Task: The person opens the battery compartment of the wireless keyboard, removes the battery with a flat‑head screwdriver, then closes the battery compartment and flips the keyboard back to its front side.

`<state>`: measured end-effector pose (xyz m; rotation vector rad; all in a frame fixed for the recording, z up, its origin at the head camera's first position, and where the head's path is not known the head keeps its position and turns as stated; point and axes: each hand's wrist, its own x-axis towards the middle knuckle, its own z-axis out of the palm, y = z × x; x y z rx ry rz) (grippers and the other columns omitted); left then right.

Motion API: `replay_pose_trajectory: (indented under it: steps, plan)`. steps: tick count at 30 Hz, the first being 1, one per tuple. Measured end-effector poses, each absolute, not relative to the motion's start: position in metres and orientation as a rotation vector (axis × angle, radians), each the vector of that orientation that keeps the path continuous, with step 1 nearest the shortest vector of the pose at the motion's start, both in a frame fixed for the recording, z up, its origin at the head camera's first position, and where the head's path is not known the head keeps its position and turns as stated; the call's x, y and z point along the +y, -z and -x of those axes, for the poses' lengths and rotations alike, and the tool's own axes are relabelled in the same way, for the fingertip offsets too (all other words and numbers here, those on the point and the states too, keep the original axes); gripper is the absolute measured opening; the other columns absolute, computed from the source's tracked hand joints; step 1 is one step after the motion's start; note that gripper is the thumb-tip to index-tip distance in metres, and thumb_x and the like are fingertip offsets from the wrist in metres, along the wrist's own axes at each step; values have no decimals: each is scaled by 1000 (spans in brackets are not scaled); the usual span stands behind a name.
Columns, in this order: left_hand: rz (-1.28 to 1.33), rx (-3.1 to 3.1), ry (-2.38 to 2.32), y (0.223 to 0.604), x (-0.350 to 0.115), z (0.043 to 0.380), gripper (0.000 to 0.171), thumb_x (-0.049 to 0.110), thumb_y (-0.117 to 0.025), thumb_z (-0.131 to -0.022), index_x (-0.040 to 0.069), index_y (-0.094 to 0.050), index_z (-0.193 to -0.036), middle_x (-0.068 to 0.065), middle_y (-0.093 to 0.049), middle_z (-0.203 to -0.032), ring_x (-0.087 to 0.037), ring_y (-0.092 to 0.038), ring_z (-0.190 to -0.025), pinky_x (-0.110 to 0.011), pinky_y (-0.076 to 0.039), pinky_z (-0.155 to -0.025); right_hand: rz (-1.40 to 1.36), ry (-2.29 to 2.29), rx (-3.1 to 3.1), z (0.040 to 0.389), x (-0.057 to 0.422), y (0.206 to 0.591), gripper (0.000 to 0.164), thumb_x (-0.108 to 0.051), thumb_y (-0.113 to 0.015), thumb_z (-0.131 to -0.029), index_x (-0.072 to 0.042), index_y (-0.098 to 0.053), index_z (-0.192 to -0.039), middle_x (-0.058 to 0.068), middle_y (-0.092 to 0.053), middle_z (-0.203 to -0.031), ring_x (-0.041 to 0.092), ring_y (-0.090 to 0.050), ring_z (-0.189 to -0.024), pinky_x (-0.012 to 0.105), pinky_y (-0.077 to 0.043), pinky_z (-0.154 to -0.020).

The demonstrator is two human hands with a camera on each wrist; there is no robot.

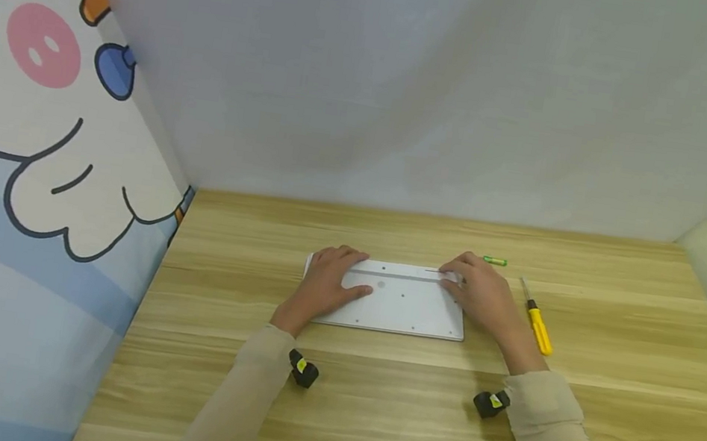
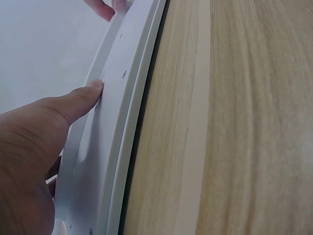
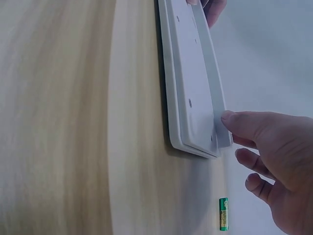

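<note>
A white keyboard [image 1: 412, 308] lies face down on the wooden table, its screw-dotted underside up and a raised ridge along the far edge. My left hand [image 1: 326, 282] holds its left end, thumb flat on the underside and fingers over the far edge. At the far right corner, my right hand [image 1: 482, 291] pinches the ridge between thumb and forefinger. In the right wrist view, the other fingers of that hand [image 3: 279, 161] hang loosely curled off the keyboard [image 3: 195, 88]. The left thumb [image 2: 80, 103] presses beside the ridge in the left wrist view.
A green battery [image 1: 495, 261] lies just beyond the right hand. To the right is a screwdriver [image 1: 539, 326] with a yellow handle, its tip pointing away. A pale wall [image 1: 436, 112] rises behind the table, and a cartoon-printed wall [image 1: 56, 209] stands at the left.
</note>
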<state>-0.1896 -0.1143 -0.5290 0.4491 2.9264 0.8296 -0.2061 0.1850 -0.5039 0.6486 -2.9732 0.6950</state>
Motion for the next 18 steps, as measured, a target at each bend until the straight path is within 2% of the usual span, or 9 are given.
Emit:
replay_pose_trajectory:
  steps: [12, 18]
  plan:
    - [-496, 2943, -805, 524, -112, 189, 66, 48, -71, -93, 16, -52, -148, -10, -58, -146, -33, -52, -137, -56, -28, -125, -651, -736, -2992, 202, 196, 499, 28, -21, -72, -96, -7, -72, -121, 13, -68, -120, 28, -69, -97, 45, -61, -81]
    - [-491, 2922, -761, 517, -107, 187, 75, 52, -71, -92, 14, -47, -152, -11, -54, -150, -33, -48, -141, -57, -24, -128, -621, -732, -2993, 198, 203, 498, 30, -22, -72, -95, -7, -72, -121, 12, -70, -117, 26, -68, -92, 44, -60, -78]
